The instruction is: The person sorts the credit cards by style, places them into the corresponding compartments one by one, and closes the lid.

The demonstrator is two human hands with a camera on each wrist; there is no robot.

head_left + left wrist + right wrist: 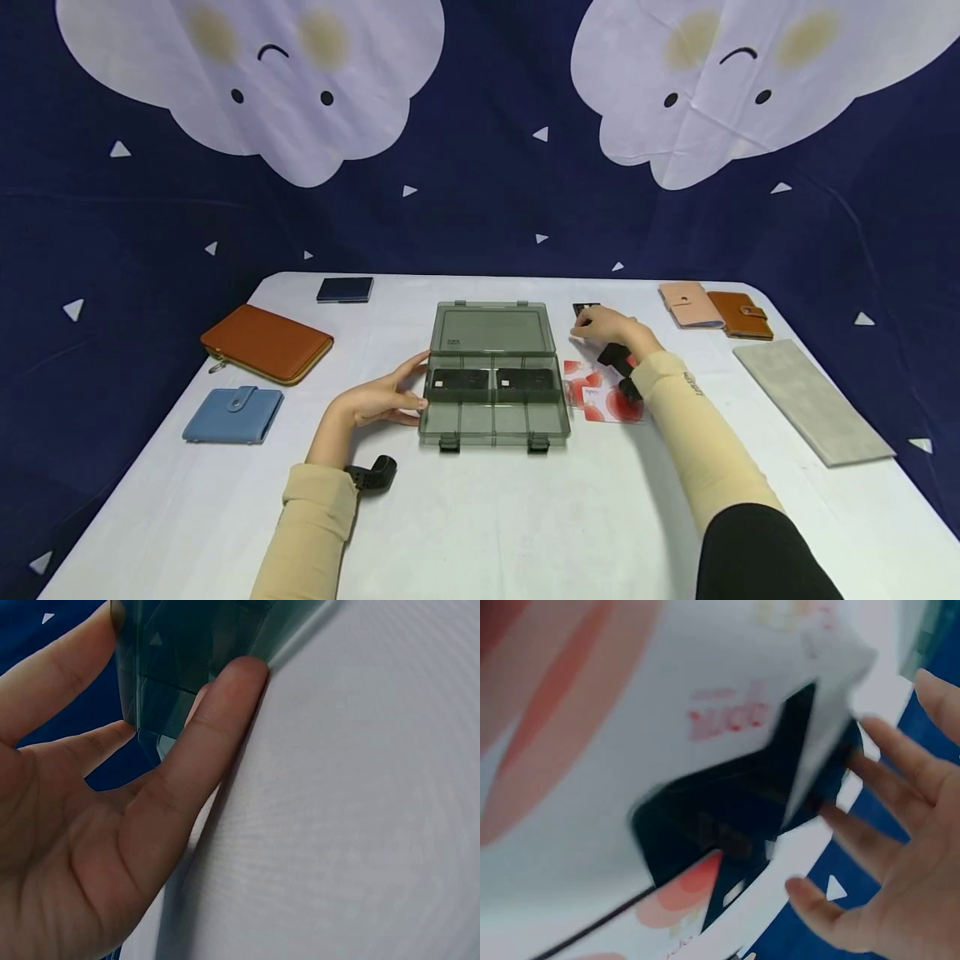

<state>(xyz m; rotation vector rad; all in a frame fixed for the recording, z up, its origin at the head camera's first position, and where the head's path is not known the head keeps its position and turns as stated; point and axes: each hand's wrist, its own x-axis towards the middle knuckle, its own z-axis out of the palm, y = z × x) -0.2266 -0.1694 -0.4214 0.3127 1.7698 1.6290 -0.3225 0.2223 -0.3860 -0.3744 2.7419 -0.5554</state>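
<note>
On the white table, an open box touches the left hand. Left of that hand lie a zip wallet and a blue wallet; beyond it, a navy case. A black card lies just beyond the right hand, printed cards on its near side; rightward, a pink wallet, brown wallet and grey wallet.

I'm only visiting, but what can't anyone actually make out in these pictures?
Head view: part of the dark item, hidden by the right hand.
Head view: parts of the red-and-white cards, covered by the black wrist device.
Right wrist view: small pink lettering, too blurred to read surely.
Left wrist view: most of the green box, cut off by the top edge.
</note>
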